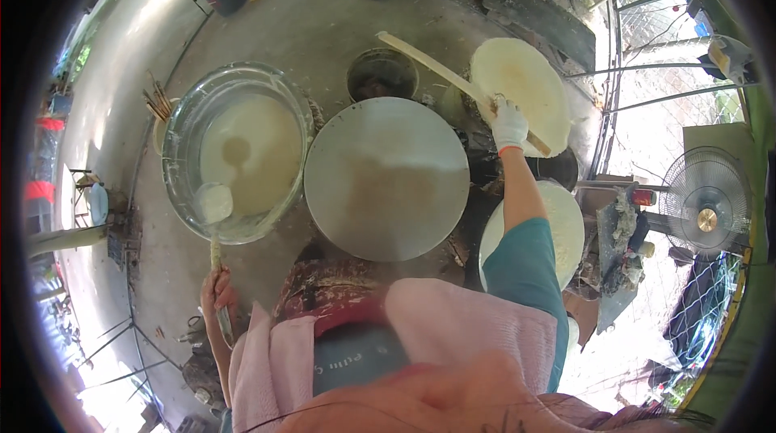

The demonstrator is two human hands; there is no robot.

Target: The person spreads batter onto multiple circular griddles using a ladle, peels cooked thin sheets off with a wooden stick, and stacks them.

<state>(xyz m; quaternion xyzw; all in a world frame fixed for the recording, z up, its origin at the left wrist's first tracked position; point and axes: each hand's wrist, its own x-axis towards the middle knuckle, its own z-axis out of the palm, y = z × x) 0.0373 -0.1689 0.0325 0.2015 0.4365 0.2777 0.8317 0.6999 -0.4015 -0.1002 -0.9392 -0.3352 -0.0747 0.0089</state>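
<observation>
Overhead, the gloved right hand [508, 123] gripped a long wooden stick [453, 81] carrying a thin round sheet [521, 93], apparently already lifted off the bare round griddle [386, 178], while the left hand [217, 287] clasped a ladle [213, 205] in the batter basin [187, 118].

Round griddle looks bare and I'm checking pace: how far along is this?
Done: one thin sheet hangs off the stick in the gloved right hand. In hand: left hand holds a ladle in the batter basin. Left: nothing poured yet on the griddle.
</observation>
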